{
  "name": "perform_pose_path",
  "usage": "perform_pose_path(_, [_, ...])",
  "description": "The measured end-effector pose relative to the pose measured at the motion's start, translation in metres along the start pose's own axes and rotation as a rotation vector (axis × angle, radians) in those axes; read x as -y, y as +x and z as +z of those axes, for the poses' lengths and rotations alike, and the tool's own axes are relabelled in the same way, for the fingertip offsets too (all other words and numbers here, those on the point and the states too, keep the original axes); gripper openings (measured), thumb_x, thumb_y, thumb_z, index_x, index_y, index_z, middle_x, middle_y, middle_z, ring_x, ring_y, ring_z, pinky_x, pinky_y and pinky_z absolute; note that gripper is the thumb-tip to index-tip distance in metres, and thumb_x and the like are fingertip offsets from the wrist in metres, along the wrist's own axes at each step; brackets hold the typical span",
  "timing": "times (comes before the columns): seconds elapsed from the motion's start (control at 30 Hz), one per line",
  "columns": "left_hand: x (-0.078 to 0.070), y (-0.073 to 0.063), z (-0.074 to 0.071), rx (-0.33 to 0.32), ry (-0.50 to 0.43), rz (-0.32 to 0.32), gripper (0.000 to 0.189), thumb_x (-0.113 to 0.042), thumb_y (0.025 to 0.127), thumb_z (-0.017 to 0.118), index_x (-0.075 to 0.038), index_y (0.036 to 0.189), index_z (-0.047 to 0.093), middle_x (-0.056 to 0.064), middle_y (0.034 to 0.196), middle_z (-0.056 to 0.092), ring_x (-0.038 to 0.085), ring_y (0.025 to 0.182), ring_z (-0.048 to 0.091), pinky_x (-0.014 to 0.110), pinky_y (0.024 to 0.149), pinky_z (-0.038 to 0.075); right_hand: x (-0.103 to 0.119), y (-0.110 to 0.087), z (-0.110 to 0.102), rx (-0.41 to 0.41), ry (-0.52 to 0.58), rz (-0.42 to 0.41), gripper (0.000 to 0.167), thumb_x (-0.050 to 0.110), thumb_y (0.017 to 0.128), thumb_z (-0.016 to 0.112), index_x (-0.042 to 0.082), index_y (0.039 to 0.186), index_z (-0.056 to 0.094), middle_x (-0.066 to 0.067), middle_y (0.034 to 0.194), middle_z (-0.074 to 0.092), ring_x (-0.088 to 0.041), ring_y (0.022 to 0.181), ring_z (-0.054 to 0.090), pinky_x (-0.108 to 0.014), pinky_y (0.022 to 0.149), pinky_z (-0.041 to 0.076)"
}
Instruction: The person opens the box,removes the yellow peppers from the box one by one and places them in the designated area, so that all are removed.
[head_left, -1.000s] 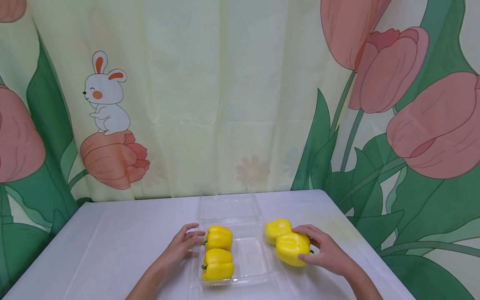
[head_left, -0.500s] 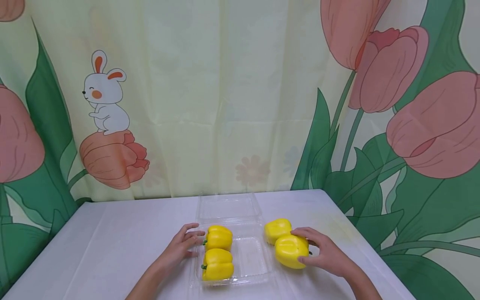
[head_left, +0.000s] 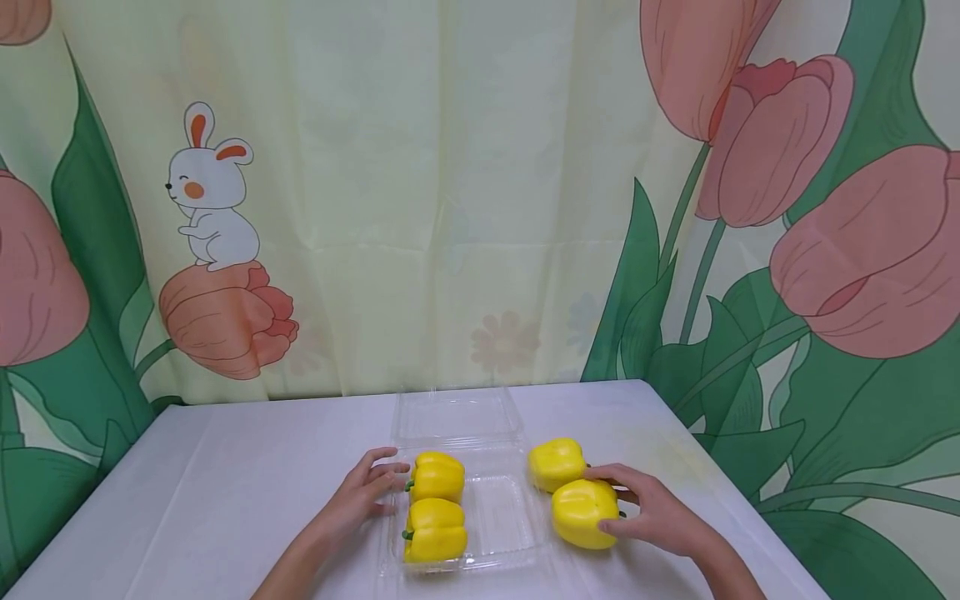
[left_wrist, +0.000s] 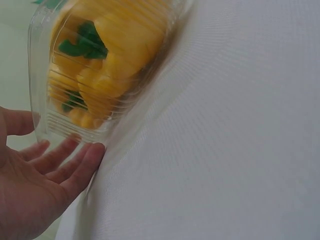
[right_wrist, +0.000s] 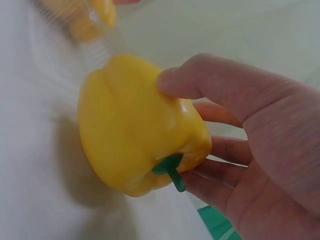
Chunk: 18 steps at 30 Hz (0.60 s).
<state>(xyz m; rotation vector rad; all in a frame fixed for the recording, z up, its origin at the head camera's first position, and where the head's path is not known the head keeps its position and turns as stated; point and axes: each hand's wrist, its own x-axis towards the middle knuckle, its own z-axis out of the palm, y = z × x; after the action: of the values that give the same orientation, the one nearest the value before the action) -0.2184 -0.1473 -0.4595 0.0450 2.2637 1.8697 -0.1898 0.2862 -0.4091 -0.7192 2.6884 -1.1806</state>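
My right hand [head_left: 660,515] grips a yellow bell pepper [head_left: 583,510], with the thumb on its near side and the fingers round the stem end. In the right wrist view, this pepper [right_wrist: 135,125] has a green stem and sits just above or on the cloth. Just behind it lies another yellow bell pepper [head_left: 557,463]. Two more, a rear pepper [head_left: 439,476] and a front pepper [head_left: 437,533], fill the left half of a clear plastic clamshell box [head_left: 504,521]. Fingers of my left hand [head_left: 362,492] touch the box's left wall, fairly straight and slightly spread.
The box's clear lid [head_left: 457,417] lies folded back behind it. A white cloth covers the table [head_left: 247,492]. At the table's far edge hangs a curtain [head_left: 390,208] printed with tulips and a rabbit.
My right hand and its bell pepper have shifted slightly nearer and lower. A gap has opened to the pepper behind, whose stem now shows. The left hand stays still.
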Motion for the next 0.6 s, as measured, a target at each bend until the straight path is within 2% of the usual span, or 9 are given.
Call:
perform_pose_path(0.17, [-0.0005, -0.0004, 0.0, 0.002, 0.0, -0.001, 0.05, -0.03, 0.1, 0.05, -0.013, 0.143, 0.033, 0.016, 0.139, 0.053, 0.023, 0.11, 0.06, 0.041, 0.087, 0.057, -0.0011, 0.0013, 0.0032, 0.018, 0.018, 0.03, 0.052, 0.029, 0.085, 0.073, 0.012, 0.13, 0.055, -0.016, 0.137, 0.054, -0.004, 0.115, 0.054, -0.012, 0.089, 0.048])
perform_pose_path(0.3, [-0.0014, -0.0004, 0.0001, 0.005, -0.005, 0.001, 0.05, -0.029, 0.1, 0.05, -0.012, 0.143, 0.032, 0.017, 0.139, 0.053, 0.022, 0.109, 0.06, 0.041, 0.087, 0.057, -0.0035, 0.0029, 0.0063, 0.023, 0.019, 0.041, 0.051, 0.028, 0.085, 0.072, 0.011, 0.13, 0.055, -0.017, 0.138, 0.053, -0.008, 0.117, 0.055, -0.026, 0.095, 0.053])
perform_pose_path(0.4, [-0.0019, -0.0004, 0.0001, 0.008, -0.006, 0.0, 0.05, -0.029, 0.1, 0.05, -0.012, 0.143, 0.032, 0.018, 0.14, 0.052, 0.022, 0.109, 0.06, 0.041, 0.087, 0.057, -0.0045, 0.0041, 0.0074, 0.024, 0.017, 0.044, 0.051, 0.028, 0.085, 0.072, 0.012, 0.13, 0.055, -0.016, 0.138, 0.053, -0.015, 0.118, 0.055, -0.037, 0.096, 0.053])
perform_pose_path(0.47, [-0.0023, -0.0006, 0.0, 0.01, -0.005, -0.003, 0.05, -0.029, 0.099, 0.05, -0.011, 0.143, 0.032, 0.018, 0.139, 0.052, 0.022, 0.108, 0.06, 0.041, 0.088, 0.057, -0.0046, 0.0046, 0.0079, 0.023, 0.021, 0.046, 0.051, 0.028, 0.085, 0.072, 0.011, 0.13, 0.055, -0.016, 0.138, 0.053, -0.019, 0.118, 0.055, -0.039, 0.097, 0.052])
perform_pose_path(0.6, [-0.0034, -0.0013, 0.0, 0.016, -0.008, -0.007, 0.051, -0.029, 0.099, 0.051, -0.011, 0.143, 0.032, 0.019, 0.14, 0.052, 0.022, 0.108, 0.06, 0.041, 0.088, 0.057, -0.005, 0.0049, 0.0092, 0.014, 0.028, 0.04, 0.05, 0.028, 0.085, 0.073, 0.013, 0.129, 0.056, -0.015, 0.138, 0.053, -0.012, 0.118, 0.054, -0.04, 0.097, 0.052])
